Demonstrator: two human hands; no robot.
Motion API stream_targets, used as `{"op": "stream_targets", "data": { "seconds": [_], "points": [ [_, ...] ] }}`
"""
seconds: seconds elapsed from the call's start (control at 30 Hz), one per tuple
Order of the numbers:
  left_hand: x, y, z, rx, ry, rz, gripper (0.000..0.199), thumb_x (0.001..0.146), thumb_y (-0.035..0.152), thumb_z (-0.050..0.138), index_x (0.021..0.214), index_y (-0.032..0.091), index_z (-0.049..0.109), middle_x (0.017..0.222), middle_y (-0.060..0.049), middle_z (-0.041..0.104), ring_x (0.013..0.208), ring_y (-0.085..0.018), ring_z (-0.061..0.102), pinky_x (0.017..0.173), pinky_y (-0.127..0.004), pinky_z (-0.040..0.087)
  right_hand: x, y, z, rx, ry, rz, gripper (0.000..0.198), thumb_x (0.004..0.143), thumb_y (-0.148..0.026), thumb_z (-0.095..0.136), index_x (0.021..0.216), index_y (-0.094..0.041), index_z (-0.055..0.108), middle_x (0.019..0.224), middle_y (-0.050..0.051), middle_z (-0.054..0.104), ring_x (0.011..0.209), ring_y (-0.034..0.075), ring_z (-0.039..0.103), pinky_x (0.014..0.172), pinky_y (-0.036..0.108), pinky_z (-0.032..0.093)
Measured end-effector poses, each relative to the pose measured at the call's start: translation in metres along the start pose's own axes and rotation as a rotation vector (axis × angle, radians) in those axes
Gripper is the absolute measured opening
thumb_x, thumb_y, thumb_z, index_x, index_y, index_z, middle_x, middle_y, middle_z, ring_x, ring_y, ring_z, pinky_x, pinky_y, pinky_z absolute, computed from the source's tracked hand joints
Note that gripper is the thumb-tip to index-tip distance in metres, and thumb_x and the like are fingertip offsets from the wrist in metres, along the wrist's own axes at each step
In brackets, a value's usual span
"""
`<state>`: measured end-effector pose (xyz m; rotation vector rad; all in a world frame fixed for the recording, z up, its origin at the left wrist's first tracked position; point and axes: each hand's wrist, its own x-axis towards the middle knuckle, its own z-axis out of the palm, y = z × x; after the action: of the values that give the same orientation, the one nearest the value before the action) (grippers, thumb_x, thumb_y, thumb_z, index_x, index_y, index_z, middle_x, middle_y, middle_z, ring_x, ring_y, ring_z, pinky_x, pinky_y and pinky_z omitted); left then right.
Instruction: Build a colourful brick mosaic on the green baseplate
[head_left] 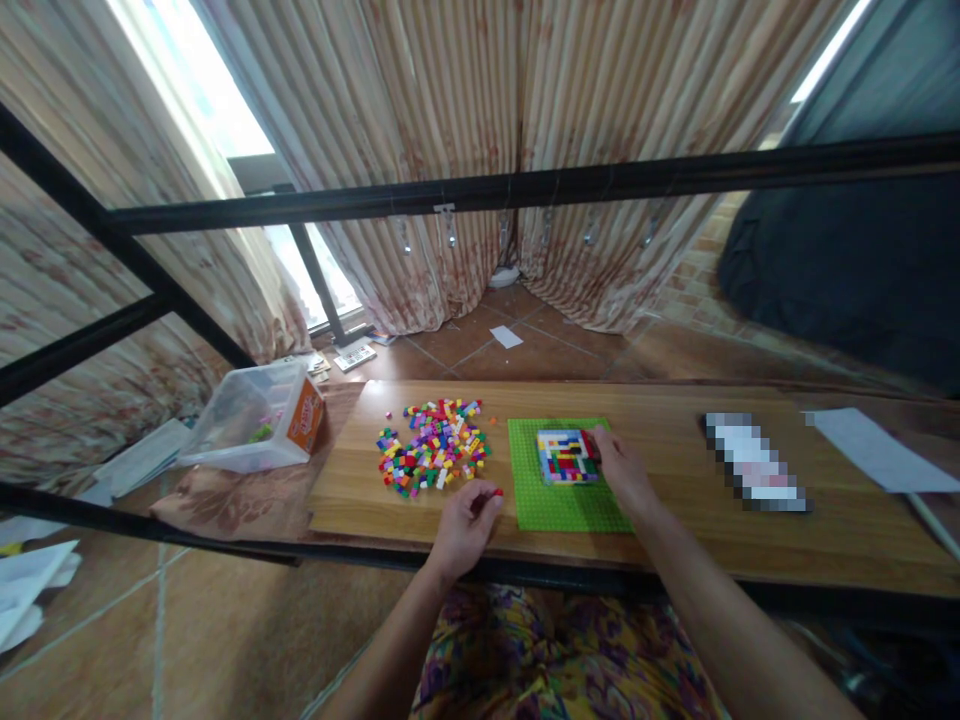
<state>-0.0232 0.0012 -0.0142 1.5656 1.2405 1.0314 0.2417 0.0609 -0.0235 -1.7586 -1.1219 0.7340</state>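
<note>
A green baseplate (529,510) lies on the wooden table, bearing a low, roughly rectangular structure of multicoloured toy bricks (562,462). My right hand (621,468) is at the structure's right side, its fingers closed against that edge beside dark red bricks. Whether a loose brick is also between those fingers, I cannot tell. To the left of the baseplate, my left hand (465,522) is held low over the table's front part. Its thumb and fingers pinch a small red toy brick (498,492). Just beyond it spreads a pile of loose toy bricks (435,450) in many colours.
A clear plastic box (259,450) with an orange label stands left of the wooden table (667,520). On the right lie a pixelated phone-like object (754,465) and a white sheet (885,450). A black metal bar (525,190) crosses beyond the table, before curtains.
</note>
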Motion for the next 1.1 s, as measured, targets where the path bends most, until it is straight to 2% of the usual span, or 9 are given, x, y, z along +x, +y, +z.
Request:
{"op": "stream_targets", "data": {
  "seconds": [0.17, 0.3, 0.43, 0.5, 0.63, 0.8, 0.9, 1.1],
  "points": [
    [0.000, -0.001, 0.000, 0.005, 0.008, 0.006, 0.019, 0.088, 0.034, 0.057, 0.083, 0.017, 0.062, 0.076, 0.000, 0.059, 0.069, -0.012, 0.053, 0.067, -0.023, 0.044, 0.003, -0.002, 0.006, -0.117, -0.010, -0.070, 0.048, 0.082, -0.058, 0.051, 0.093, -0.017, 0.073, 0.092, 0.011, 0.075, 0.083, 0.025, 0.067, 0.079, 0.038, 0.049],
    [0.000, -0.002, 0.000, 0.002, 0.007, -0.007, 0.019, 0.087, 0.034, 0.057, 0.084, 0.016, 0.062, 0.075, 0.000, 0.059, 0.069, -0.013, 0.053, 0.066, -0.023, 0.044, 0.003, -0.003, 0.008, -0.112, 0.020, -0.068, 0.045, 0.080, -0.055, 0.055, 0.096, -0.018, 0.073, 0.097, 0.012, 0.074, 0.087, 0.025, 0.066, 0.084, 0.040, 0.049],
    [0.001, 0.002, -0.001, -0.023, 0.006, -0.021, 0.021, 0.088, 0.037, 0.056, 0.084, 0.017, 0.061, 0.072, 0.001, 0.058, 0.065, -0.012, 0.052, 0.063, -0.023, 0.043, 0.002, 0.001, 0.004, -0.062, 0.004, -0.061, 0.050, 0.082, -0.059, 0.050, 0.094, -0.017, 0.073, 0.088, 0.010, 0.075, 0.080, 0.023, 0.067, 0.076, 0.037, 0.051],
    [0.001, 0.006, -0.004, 0.011, 0.004, 0.000, 0.020, 0.089, 0.035, 0.055, 0.083, 0.017, 0.061, 0.073, 0.000, 0.059, 0.066, -0.013, 0.053, 0.064, -0.023, 0.044, 0.000, 0.005, -0.001, 0.032, 0.022, -0.041, 0.055, 0.084, -0.061, 0.045, 0.095, -0.015, 0.072, 0.086, 0.011, 0.075, 0.076, 0.022, 0.067, 0.070, 0.035, 0.053],
    [0.003, 0.013, -0.016, 0.247, -0.019, 0.076, 0.015, 0.090, 0.029, 0.053, 0.084, 0.018, 0.062, 0.080, -0.002, 0.062, 0.074, -0.015, 0.058, 0.069, -0.026, 0.045, -0.008, 0.016, -0.017, 0.155, 0.152, -0.019, 0.054, 0.082, -0.062, 0.049, 0.095, -0.014, 0.071, 0.087, 0.012, 0.074, 0.073, 0.022, 0.066, 0.066, 0.035, 0.053],
    [0.005, 0.008, -0.023, 0.574, 0.022, 0.070, 0.011, 0.091, 0.022, 0.052, 0.085, 0.020, 0.061, 0.083, -0.004, 0.063, 0.077, -0.017, 0.061, 0.071, -0.027, 0.044, -0.016, 0.030, -0.041, -0.121, 0.223, -0.200, 0.045, 0.084, -0.055, 0.050, 0.093, -0.017, 0.072, 0.092, 0.012, 0.074, 0.083, 0.025, 0.067, 0.079, 0.039, 0.052],
    [0.008, 0.004, -0.019, 0.708, 0.054, 0.062, 0.010, 0.090, 0.021, 0.052, 0.084, 0.021, 0.060, 0.087, -0.005, 0.065, 0.082, -0.019, 0.063, 0.073, -0.028, 0.045, -0.016, 0.041, -0.050, -0.231, 0.251, -0.250, 0.042, 0.085, -0.052, 0.048, 0.092, -0.018, 0.072, 0.095, 0.013, 0.075, 0.085, 0.026, 0.068, 0.078, 0.040, 0.052],
    [0.017, 0.002, -0.016, 0.742, 0.095, -0.001, 0.012, 0.087, 0.012, 0.052, 0.086, 0.021, 0.060, 0.089, -0.005, 0.066, 0.087, -0.020, 0.063, 0.076, -0.030, 0.047, -0.016, 0.054, -0.050, -0.346, 0.202, -0.339, 0.040, 0.086, -0.051, 0.046, 0.095, -0.020, 0.071, 0.100, 0.011, 0.074, 0.086, 0.026, 0.068, 0.077, 0.039, 0.052]
  ]
}}
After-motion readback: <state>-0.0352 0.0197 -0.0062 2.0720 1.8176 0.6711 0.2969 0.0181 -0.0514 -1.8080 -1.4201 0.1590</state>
